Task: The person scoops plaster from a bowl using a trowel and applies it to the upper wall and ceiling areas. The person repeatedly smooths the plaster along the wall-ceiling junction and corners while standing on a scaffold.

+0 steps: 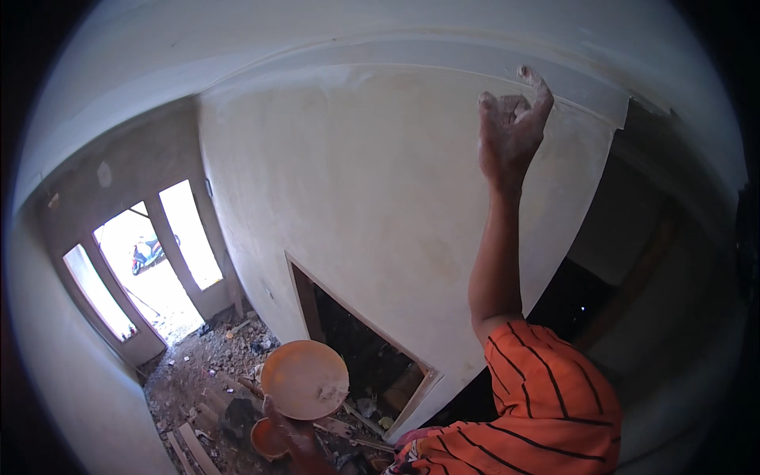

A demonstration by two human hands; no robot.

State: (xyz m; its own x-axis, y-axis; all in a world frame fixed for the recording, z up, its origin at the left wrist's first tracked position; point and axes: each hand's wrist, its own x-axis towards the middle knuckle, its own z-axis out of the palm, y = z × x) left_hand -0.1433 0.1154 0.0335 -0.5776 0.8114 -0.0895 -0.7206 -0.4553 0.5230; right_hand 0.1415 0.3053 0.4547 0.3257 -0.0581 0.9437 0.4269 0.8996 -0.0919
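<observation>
My right hand (514,123), dusted white, is raised near the white cornice strip (435,51) along the top of the plastered wall (388,158). Its index finger reaches up, the other fingers are bent and the thumb is apart; I see nothing held in it. At the bottom, my left hand (285,419) holds a round, shallow orange bowl (305,368), coated inside with pale plaster and a few lumps. Part of that hand is hidden under the bowl.
Below are rubble (190,380), loose boards (190,443) and a smaller orange container (265,439). A framed wall opening (356,348) sits low in the wall. At left, a doorway (142,293) shows a motorbike (146,253) outside. A dark opening (609,214) is at right.
</observation>
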